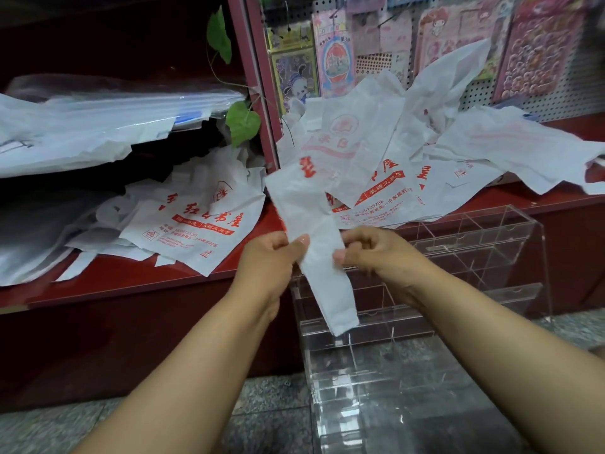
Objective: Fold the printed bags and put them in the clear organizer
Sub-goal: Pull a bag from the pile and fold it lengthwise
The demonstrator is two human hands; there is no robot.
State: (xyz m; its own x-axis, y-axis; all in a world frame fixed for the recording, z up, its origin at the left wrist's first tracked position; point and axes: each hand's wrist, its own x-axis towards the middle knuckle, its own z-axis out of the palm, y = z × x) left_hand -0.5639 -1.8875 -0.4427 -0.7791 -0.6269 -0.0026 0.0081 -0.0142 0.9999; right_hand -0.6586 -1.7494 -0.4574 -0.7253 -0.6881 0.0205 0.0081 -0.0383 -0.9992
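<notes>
A: What is hard to see?
B: The clear organizer (465, 257) is showing the floor right through, and the bag is hiding part of it.
A: And the hands?
B: The left hand (268, 257) and right hand (373, 250) are pinching 1 folded printed bag (314, 224) above it. More loose bags (409, 152) are lying on the far red shelf (137, 283).

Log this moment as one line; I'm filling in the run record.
step: folding | left hand: pinches bag strip | right hand: pinches same strip | clear organizer: no bag seen inside | unfolded bags on shelf

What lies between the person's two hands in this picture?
In the head view, a folded white printed bag spans the gap, pinched by the left hand and the right hand, hanging over the clear organizer.
</notes>
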